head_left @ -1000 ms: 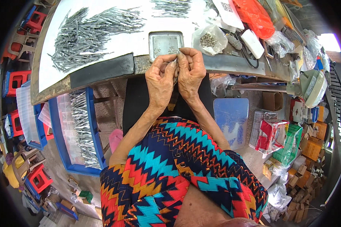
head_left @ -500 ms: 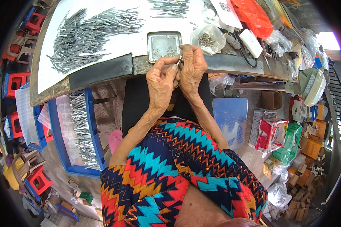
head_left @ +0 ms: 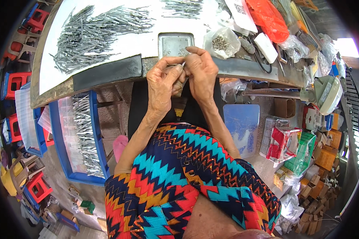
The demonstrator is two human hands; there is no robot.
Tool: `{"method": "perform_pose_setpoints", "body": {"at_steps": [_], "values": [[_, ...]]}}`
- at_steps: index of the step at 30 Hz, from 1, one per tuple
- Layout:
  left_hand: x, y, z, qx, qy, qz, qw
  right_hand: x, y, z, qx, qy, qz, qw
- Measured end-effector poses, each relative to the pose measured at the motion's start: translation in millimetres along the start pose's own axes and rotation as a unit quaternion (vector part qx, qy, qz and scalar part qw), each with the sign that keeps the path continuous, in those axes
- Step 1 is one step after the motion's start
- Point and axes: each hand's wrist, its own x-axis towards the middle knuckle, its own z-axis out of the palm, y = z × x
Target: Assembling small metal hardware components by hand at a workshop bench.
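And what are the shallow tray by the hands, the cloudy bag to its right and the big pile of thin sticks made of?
Shallow tray: probably metal, dull grey with a faint sheen. Cloudy bag: apparently thin plastic, crinkled and partly see-through. Thin sticks: likely metal, grey with bright glints, though a plastic coating can't be ruled out.

A cluttered small-parts workshop: the worn workbench (head_left: 148,63) carries heaps of thin grey rods (head_left: 83,42) and a shallow tray (head_left: 175,41) of tiny pieces (head_left: 167,52), with cardboard boxes (head_left: 328,156) (quite a jumble) at right.
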Motion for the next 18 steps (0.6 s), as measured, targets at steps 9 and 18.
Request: {"method": "perform_pose_setpoints", "body": {"at_steps": [9,18], "values": [[-1.7,-0.3,1.6,-0.011,-0.012,-0.023,1.000,0.6,-2.4,-3.9,0.018,-0.010,-0.002,1.000],[-2.0,-2.2,3.3,0.042,-0.009,0.010,0.999,-0.8,-4.1,0.3,-0.062,0.014,-0.017,0.998]]}}
